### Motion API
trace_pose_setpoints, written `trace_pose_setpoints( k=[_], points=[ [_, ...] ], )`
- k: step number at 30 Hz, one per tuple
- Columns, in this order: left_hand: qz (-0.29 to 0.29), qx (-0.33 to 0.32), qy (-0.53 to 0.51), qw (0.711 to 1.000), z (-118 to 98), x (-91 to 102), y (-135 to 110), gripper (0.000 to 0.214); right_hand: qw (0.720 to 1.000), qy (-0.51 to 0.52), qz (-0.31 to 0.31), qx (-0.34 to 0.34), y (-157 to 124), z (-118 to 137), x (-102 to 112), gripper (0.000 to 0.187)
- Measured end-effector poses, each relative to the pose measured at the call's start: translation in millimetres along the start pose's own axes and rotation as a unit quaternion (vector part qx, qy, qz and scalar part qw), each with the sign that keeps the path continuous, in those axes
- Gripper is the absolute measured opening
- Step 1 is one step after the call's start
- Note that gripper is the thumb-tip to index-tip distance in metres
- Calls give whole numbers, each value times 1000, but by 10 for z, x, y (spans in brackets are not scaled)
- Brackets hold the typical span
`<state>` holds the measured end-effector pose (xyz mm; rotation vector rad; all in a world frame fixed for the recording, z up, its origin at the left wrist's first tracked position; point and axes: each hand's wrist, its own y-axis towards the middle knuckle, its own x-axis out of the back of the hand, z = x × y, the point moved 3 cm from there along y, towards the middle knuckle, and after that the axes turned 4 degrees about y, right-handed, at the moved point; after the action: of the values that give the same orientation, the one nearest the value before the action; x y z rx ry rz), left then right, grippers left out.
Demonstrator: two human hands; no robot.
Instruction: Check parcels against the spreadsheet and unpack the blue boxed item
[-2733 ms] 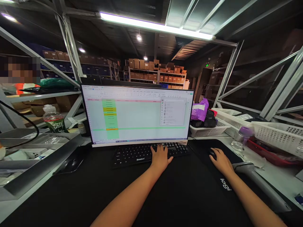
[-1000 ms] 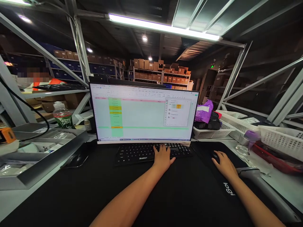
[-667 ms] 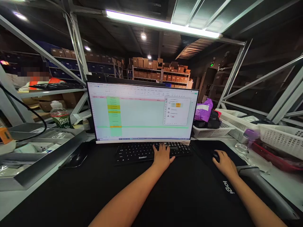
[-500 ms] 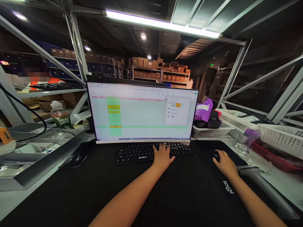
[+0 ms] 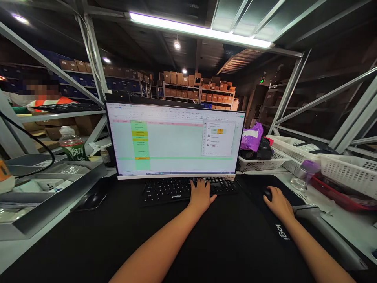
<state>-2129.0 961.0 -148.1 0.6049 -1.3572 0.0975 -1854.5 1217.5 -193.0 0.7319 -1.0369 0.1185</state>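
My left hand rests on the right part of a black keyboard, its fingers spread over the keys and the thumb out to the side. On the black desk mat, my right hand is curled over a dark computer mouse, which it mostly covers. Behind the keyboard stands a monitor with a spreadsheet that has a green column and a small pop-up window at the right. A grey handheld scanner lies just right of my right wrist.
Grey trays with small items and a bottle with a green label stand at left. White baskets, a purple package and a purple-capped bottle are at right. A person in an orange vest is beyond the rack.
The view has shifted slightly, so the scene sits a little further left. Both hands stay in place on the keyboard and the mouse. The person at far left has moved a little.
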Motion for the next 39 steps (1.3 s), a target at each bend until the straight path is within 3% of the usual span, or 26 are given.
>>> trace_pose_setpoints(
  k=[23,31,36,39],
  points=[
    [-30,-9,17,999,8,-79,26,70,1000,2,-13,16,-20,-89,-70,44],
    [-24,-9,9,1000,9,-69,17,71,998,57,-27,23,-21,25,35,45],
    [-27,-10,19,999,14,-24,5,69,994,91,12,57,-49,128,79,46],
    [-32,-24,32,999,-29,24,-54,70,993,94,28,72,-75,54,20,53]
  ],
)
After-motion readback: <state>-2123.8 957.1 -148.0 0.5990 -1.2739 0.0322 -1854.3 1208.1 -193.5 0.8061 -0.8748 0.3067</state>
